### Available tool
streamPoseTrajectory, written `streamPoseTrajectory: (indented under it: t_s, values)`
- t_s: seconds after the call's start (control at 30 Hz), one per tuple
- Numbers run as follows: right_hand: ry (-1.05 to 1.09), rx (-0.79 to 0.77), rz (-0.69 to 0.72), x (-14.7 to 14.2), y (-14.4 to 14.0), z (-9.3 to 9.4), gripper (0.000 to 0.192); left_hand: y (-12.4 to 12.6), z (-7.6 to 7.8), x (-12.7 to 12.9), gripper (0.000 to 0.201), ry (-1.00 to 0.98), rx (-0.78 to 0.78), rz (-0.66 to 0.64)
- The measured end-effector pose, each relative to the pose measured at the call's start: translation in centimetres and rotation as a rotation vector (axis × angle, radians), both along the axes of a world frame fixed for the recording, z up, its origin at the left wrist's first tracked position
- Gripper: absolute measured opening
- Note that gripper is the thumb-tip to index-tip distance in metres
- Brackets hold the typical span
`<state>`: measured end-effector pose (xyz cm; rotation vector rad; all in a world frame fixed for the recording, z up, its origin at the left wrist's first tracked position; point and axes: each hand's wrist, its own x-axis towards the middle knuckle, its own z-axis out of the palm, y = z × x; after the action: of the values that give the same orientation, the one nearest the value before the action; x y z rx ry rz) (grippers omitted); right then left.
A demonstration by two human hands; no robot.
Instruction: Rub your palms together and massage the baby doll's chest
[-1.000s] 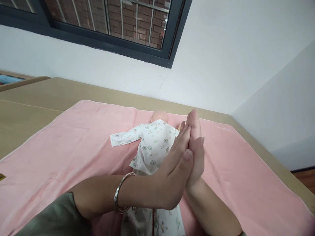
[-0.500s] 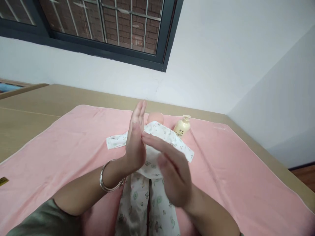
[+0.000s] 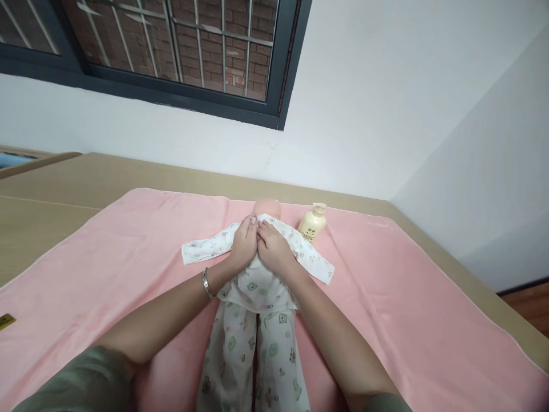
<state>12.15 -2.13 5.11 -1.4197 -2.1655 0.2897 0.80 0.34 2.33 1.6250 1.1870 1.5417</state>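
Head view: a baby doll (image 3: 257, 269) in printed pyjamas lies on its back on the pink towel (image 3: 128, 252). The left hand (image 3: 243, 243) and right hand (image 3: 274, 247) rest side by side on its chest, fingers flat and gripping nothing. A lotion bottle (image 3: 313, 223) stands just right of the doll's head. The doll looks light, its clothing soft and loose, so the firm torso seems the best place to hold.

Our left hand (image 3: 243, 243) and right hand (image 3: 274, 249) hide the doll's (image 3: 257, 286) chest; its feet run off the bottom edge. The bottle's (image 3: 312, 224) label is too small to read.
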Motion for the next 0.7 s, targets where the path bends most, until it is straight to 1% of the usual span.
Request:
streamPoseTrajectory:
  t_s: [0.07, 0.1, 0.13, 0.23, 0.27, 0.3, 0.33, 0.37, 0.47, 0.5, 0.53, 0.57, 0.63, 0.7]
  values:
    - [-0.063, -0.004, -0.024, 0.6, 0.4, -0.1, 0.049, -0.2, -0.2, 0.0, 0.042, -0.014, 0.0, 0.019]
    - [-0.088, -0.018, -0.063, 0.9, 0.5, -0.2, 0.049, -0.2, -0.3, 0.1, 0.042, -0.017, -0.003, 0.026]
    - [-0.109, -0.036, -0.126, 1.0, 0.5, -0.2, 0.052, -0.3, -0.3, 0.1, 0.042, -0.019, -0.007, 0.031]
    - [-0.173, -0.067, -0.38, 0.5, -0.1, -0.3, 0.067, -0.4, -0.5, 0.1, 0.043, -0.022, -0.012, 0.038]
    - [-0.2, -0.054, -0.44, 0.1, -0.5, -0.4, 0.068, -0.4, -0.6, 0.1, 0.044, -0.026, -0.012, 0.041]
    - [-0.229, -0.031, -0.462, -0.4, -0.9, -0.4, 0.067, -0.4, -0.7, 0.1, 0.044, -0.031, -0.011, 0.046]
    - [-0.259, -0.008, -0.436, -0.8, -1.3, -0.4, 0.063, -0.3, -0.7, 0.1, 0.043, -0.037, -0.01, 0.046]
    - [-0.284, 0.01, -0.367, -1.1, -1.6, -0.4, 0.059, -0.3, -0.8, 0.1, 0.043, -0.045, -0.008, 0.042]
    - [-0.292, -0.006, -0.091, -0.7, -1.2, -0.1, 0.053, -0.3, -0.8, -0.1, 0.041, -0.07, -0.01, 0.005]
    - [-0.267, -0.023, -0.043, -0.3, -0.8, 0.0, 0.053, -0.4, -0.7, -0.1, 0.04, -0.074, -0.01, -0.005]
    - [-0.231, -0.041, -0.039, 0.3, -0.2, 0.1, 0.052, -0.4, -0.7, -0.2, 0.039, -0.075, -0.009, -0.008]
    - [-0.191, -0.057, -0.074, 0.9, 0.3, 0.1, 0.053, -0.5, -0.7, -0.2, 0.039, -0.07, -0.009, -0.006]
    - [-0.132, -0.085, -0.201, 1.7, 1.0, 0.1, 0.056, -0.6, -0.7, -0.3, 0.039, -0.046, -0.014, 0.004]
    - [-0.143, -0.097, -0.334, 1.7, 0.9, 0.0, 0.059, -0.5, -0.8, -0.2, 0.039, -0.006, -0.029, 0.017]
